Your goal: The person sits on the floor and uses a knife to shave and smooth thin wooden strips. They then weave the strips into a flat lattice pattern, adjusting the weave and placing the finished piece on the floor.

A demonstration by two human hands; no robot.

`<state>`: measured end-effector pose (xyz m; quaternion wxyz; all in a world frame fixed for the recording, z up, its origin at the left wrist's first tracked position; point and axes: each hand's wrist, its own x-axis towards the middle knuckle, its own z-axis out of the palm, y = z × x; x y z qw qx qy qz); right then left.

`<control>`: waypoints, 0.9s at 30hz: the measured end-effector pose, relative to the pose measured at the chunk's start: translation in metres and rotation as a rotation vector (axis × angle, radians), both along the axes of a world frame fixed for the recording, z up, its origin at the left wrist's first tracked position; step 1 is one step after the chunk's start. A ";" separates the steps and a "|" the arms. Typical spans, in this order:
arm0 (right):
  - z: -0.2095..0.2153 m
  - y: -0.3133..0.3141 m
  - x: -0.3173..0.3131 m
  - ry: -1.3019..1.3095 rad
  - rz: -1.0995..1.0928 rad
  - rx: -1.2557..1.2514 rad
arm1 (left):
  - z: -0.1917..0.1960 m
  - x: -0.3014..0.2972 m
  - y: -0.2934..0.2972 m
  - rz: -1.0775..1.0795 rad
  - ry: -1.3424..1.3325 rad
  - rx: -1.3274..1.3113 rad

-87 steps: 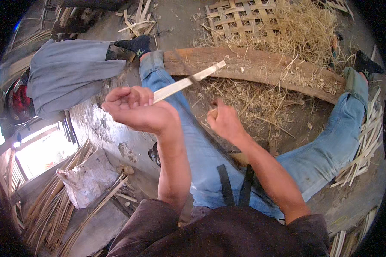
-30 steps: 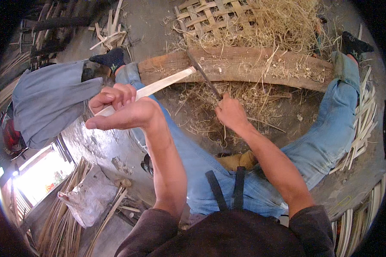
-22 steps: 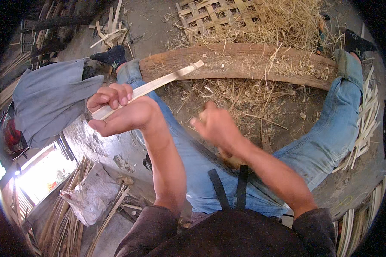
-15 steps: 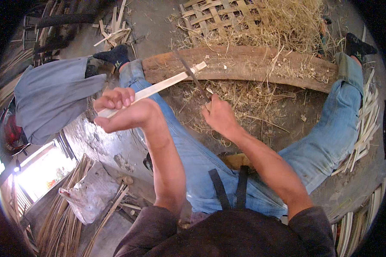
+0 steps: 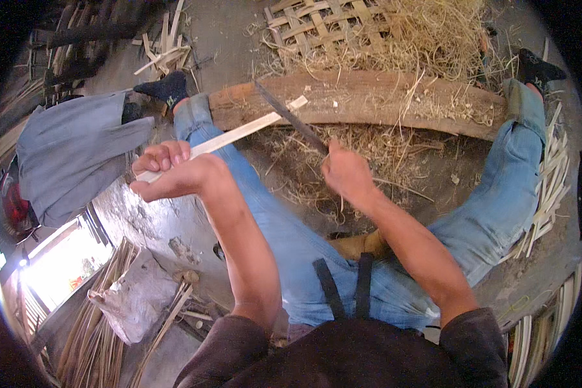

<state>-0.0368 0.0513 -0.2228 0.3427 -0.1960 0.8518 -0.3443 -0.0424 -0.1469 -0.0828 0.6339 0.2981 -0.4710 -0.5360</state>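
Note:
My left hand (image 5: 178, 171) is closed round the near end of a pale, flat wooden strip (image 5: 242, 131), palm turned up. The strip slants up to the right, its far end over the edge of a long wooden plank (image 5: 368, 97). In my right hand (image 5: 348, 169) is a knife, its handle hidden by my fingers. The long dark knife blade (image 5: 297, 123) points up and left, crossing the strip close to its far end. My right fist is apart from the strip.
The plank spans between my outstretched legs, sprinkled with shavings. Beyond it lie a woven slat panel (image 5: 326, 26) and a heap of fine shavings (image 5: 440, 32). Grey cloth (image 5: 71, 149) hangs at left, above a whitish sack (image 5: 136, 297) and bundled sticks (image 5: 94, 323). Pale strips (image 5: 549, 187) lie at right.
My right hand has shifted right and slightly down with the knife, showing more of the blade. My left hand and the strip have moved slightly left.

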 end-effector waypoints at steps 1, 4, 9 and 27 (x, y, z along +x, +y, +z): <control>0.005 -0.001 0.003 0.012 0.026 -0.030 | -0.002 -0.001 0.000 0.006 0.000 -0.015; 0.030 0.000 0.018 0.001 0.159 -0.076 | -0.001 0.011 -0.003 -0.005 -0.016 0.007; 0.004 0.009 0.004 -0.074 -0.011 -0.008 | 0.000 0.004 0.002 -0.063 0.023 -0.018; 0.012 0.029 0.006 0.075 -0.028 -0.113 | -0.004 0.048 -0.008 -0.539 0.027 -0.133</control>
